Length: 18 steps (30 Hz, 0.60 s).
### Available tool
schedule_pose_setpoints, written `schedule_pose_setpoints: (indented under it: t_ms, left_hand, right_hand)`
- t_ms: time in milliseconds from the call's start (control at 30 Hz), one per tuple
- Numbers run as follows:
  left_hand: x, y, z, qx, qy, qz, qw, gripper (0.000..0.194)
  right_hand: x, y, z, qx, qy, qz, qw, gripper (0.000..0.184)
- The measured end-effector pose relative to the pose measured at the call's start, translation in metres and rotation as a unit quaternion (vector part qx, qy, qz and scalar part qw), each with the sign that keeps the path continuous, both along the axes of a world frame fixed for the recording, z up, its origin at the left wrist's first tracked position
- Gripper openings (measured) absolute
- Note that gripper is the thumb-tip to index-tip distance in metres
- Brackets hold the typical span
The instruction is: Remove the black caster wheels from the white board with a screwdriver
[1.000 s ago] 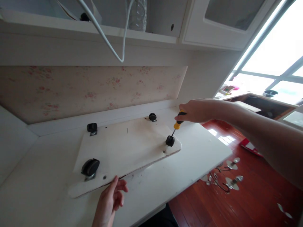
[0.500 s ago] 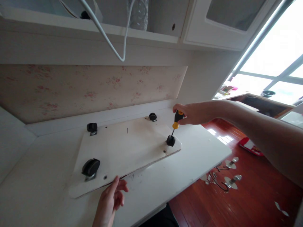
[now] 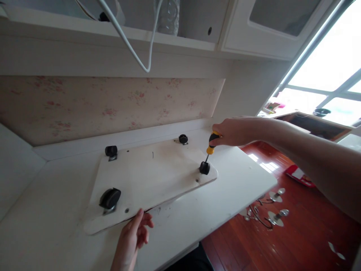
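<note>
On the white board [image 3: 158, 173] there is one short dark stroke [image 3: 152, 155], too simple for me to call it a letter. The red and white packet [image 3: 300, 175] on the wooden floor [image 3: 248, 244] perhaps bears print, but it is too blurred to read.

The right hand [image 3: 229, 131] is closed around the handle of a black and yellow screwdriver [image 3: 210, 150]. The tool stands tilted over the near right caster [image 3: 204, 168], and its shaft runs down to this caster. The left hand [image 3: 132, 233] has its thumb at the near edge of the board, while its fingers are loosely curled and apart from the thumb.

The board lies on the white desk [image 3: 225, 192] and carries three more black casters: far left [image 3: 111, 151], far right [image 3: 183, 139] and near left [image 3: 110, 198]. Above the desk, a white cable [image 3: 147, 70] hangs in a loop before the shelf and the floral wallpaper [image 3: 113, 113]. A chandelier [image 3: 275, 218] lies on the floor, partly hidden by the desk.

The screwdriver's tip is hard to make out, so I cannot tell what exactly it touches. Clear plastic packaging [image 3: 168, 17] on the shelf is cut off at the top, and the window [image 3: 324, 56] is washed out by light.
</note>
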<state>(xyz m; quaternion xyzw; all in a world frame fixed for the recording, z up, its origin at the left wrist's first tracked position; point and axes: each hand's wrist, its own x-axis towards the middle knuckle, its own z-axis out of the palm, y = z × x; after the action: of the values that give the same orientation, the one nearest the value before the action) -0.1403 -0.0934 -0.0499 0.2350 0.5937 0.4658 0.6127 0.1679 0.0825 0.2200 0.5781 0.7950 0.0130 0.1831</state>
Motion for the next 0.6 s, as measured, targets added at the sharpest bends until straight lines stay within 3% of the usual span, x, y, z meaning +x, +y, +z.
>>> schedule_pose_setpoints:
  t_ms: [67,267,467,600]
  left_hand:
    - [0.0,0.0,0.002,0.0,0.004,0.003,1.0,0.056]
    - [0.0,0.001,0.004,0.005,0.009,0.001,1.0,0.056]
    - [0.0,0.002,0.002,0.008,0.006,-0.003,1.0,0.054]
    - [0.0,0.002,0.002,0.006,0.006,0.001,1.0,0.054]
  right_hand:
    - [0.0,0.0,0.001,0.001,-0.031,0.005,1.0,0.05]
    - [0.011,0.005,-0.005,-0.051,0.07,0.057,0.995,0.039]
    - [0.001,0.004,-0.007,0.052,-0.021,0.021,0.998,0.059]
    - [0.006,0.005,-0.012,-0.035,0.078,0.041,0.995,0.058]
